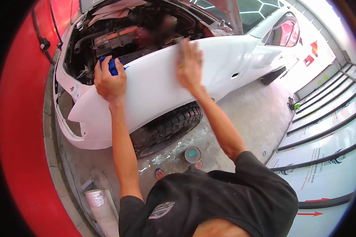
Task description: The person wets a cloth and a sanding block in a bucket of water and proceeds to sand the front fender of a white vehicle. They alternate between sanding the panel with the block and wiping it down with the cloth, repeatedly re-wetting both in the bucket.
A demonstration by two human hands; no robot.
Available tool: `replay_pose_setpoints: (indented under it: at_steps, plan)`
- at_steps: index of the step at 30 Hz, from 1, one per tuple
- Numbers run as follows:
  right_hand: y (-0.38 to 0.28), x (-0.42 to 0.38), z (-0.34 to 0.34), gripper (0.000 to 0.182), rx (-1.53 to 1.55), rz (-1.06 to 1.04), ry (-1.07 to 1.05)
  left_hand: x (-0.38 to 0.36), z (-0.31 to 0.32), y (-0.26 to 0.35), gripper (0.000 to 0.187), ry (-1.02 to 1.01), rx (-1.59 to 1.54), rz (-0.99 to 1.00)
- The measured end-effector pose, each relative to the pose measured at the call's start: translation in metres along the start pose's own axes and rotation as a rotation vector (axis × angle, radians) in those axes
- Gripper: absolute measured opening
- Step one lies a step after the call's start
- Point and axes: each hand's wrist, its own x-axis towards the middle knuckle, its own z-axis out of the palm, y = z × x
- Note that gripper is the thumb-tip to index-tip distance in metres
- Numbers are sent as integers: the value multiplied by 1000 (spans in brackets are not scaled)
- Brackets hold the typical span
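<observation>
A white car fender (158, 87) fills the middle of the view, with the open engine bay (118, 35) behind it. My left hand (110, 81) rests on the fender's upper edge and grips a blue cloth (112, 65). My right hand (189, 65) lies higher on the fender, to the right, blurred; a small dark thing seems pressed under its fingers against the panel, but I cannot tell what it is. Below the fender the front tyre (168, 128) shows.
A small round tin (192, 154) with a teal top stands on the wet concrete floor near my feet. A red wall (24, 130) runs along the left. Film-wrapped white panels with black strips (327, 146) lie at the right. A silver roll (101, 203) lies bottom left.
</observation>
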Motion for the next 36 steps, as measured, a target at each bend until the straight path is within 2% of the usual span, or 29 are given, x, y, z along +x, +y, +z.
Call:
replay_pose_setpoints:
  at_steps: [1, 3, 5, 7, 8, 11, 15, 16, 19, 21, 23, 25, 27, 29, 33, 34, 36]
  plan:
    - [-24, -11, 2, 66, -28, -110, -54, -1, 0, 1, 23, 9, -1, 2]
    - [-65, -21, -19, 66, 149, -140, -193, -1, 2, -1, 23, 23, -2, 16]
    - [-27, -8, -17, 65, -81, -137, -136, 0, 3, -4, 24, 4, -18, 26]
    - [16, 11, -20, 62, -193, 0, -46, -1, 1, -4, 24, -19, -17, 6]
    - [16, 16, -23, 60, -202, 61, -39, -2, 1, -4, 24, -15, -4, -4]
    - [-37, -3, -12, 57, 52, -7, -84, -2, 3, -1, 23, 5, 15, 3]
    - [8, 10, -27, 57, -162, -68, -62, 0, 2, 0, 23, 0, 8, 21]
    - [21, 17, -32, 59, -197, 28, -25, -2, -1, 1, 23, -17, 7, 1]
    - [-15, 3, -18, 59, -65, 30, -63, -3, 3, -1, 23, 12, 23, 7]
    - [-57, -13, -28, 60, 200, -36, -105, -2, 5, -2, 23, 20, 6, 17]
    - [-15, -1, -23, 58, -75, -62, -105, -1, 4, -3, 23, 13, 0, 30]
    - [19, 18, -34, 55, -171, 113, -65, -3, 1, -2, 23, 2, 2, 30]
    - [8, 19, -17, 57, -163, 164, -48, -4, 3, -3, 25, -12, -9, -11]
    - [-45, 2, -13, 56, 53, 86, -93, -4, 6, -2, 26, -16, -21, -22]
    - [5, 12, -27, 56, -159, 16, -73, -3, 6, -6, 26, -17, -24, 10]
    - [20, 21, -32, 56, -174, 96, -25, -4, 5, -6, 26, -16, -21, 9]
    - [5, 19, -21, 57, -117, 120, -14, -2, 2, 0, 24, 3, 12, 13]
